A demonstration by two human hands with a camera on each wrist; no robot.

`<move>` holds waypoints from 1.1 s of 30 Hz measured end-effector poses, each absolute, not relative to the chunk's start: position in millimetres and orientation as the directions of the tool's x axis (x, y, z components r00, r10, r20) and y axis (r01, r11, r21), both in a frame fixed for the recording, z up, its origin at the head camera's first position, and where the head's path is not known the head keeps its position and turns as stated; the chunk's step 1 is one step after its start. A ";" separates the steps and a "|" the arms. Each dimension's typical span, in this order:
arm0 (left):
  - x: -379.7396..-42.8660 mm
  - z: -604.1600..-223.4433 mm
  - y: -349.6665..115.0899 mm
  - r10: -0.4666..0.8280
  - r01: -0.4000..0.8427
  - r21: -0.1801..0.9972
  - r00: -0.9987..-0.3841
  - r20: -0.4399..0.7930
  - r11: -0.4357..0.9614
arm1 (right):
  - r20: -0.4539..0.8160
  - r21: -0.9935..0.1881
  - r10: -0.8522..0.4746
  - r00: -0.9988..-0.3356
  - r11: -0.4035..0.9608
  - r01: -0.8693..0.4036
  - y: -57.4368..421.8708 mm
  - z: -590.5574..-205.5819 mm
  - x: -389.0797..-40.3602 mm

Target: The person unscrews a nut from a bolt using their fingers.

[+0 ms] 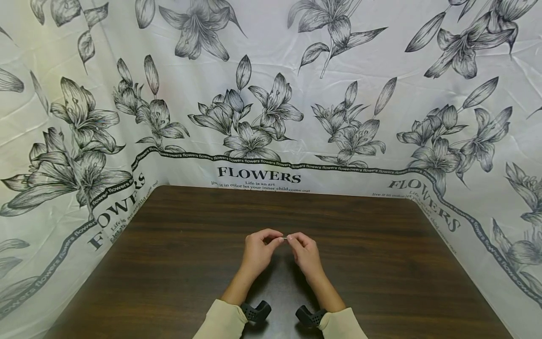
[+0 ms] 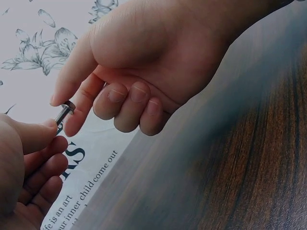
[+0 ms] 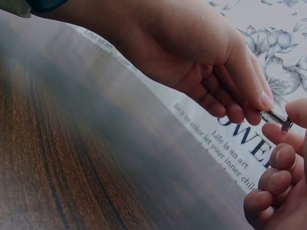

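Note:
A small metal bolt [image 2: 62, 113] with a threaded shank is held in the air between both hands. My left hand [image 1: 257, 252] has its thumb and index finger at the wider end of the bolt; its other fingers are curled towards the palm in the left wrist view. From the other side, my right hand [image 1: 306, 256] pinches the threaded shank between thumb and index finger. In the right wrist view the bolt [image 3: 276, 116] slants down to its wide end. Whether that end is a head or a nut on the thread, I cannot tell.
Beneath the hands lies a dark wood-grain table [image 1: 190, 226]. A white cloth [image 1: 347, 183] printed with flowers and lettering hangs around its back and sides. Each wrist wears a black camera mount, the left one [image 1: 257, 311] and the right one [image 1: 310, 316] near the sleeve cuffs.

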State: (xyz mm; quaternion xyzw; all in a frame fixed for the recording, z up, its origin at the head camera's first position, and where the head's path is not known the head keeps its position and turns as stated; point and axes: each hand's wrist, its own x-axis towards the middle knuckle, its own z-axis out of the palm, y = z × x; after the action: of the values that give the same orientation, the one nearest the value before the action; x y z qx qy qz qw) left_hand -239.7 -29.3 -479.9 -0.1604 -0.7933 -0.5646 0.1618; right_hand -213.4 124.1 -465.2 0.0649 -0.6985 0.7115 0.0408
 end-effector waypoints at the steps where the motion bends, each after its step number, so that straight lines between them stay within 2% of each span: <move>1: -239.6 -479.6 -29.4 0.069 0.437 0.843 -0.896 0.439 0.314 | 0.153 -0.988 -0.036 -0.988 -0.027 -0.152 124.3 -465.3 -213.3; 23: -241.5 -479.6 -30.7 0.053 0.433 0.843 -0.896 0.440 0.318 | 0.279 -0.956 -0.032 -0.960 -0.106 -0.274 123.6 -463.0 -211.0; 26: -241.6 -479.7 -30.8 0.052 0.433 0.844 -0.896 0.440 0.316 | 0.293 -0.951 -0.018 -0.956 -0.110 -0.289 124.6 -474.5 -216.8; 33: -241.7 -479.7 -30.0 0.060 0.438 0.842 -0.894 0.443 0.316 | 0.221 -0.974 0.024 -0.975 -0.042 -0.222 125.2 -474.7 -219.7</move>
State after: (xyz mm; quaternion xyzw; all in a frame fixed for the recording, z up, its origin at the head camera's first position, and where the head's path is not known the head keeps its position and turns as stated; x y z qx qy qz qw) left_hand -241.7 -30.0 -479.7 -0.1568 -0.7935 -0.5635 0.1679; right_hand -219.7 125.2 -474.7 0.0720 -0.6867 0.7183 0.0858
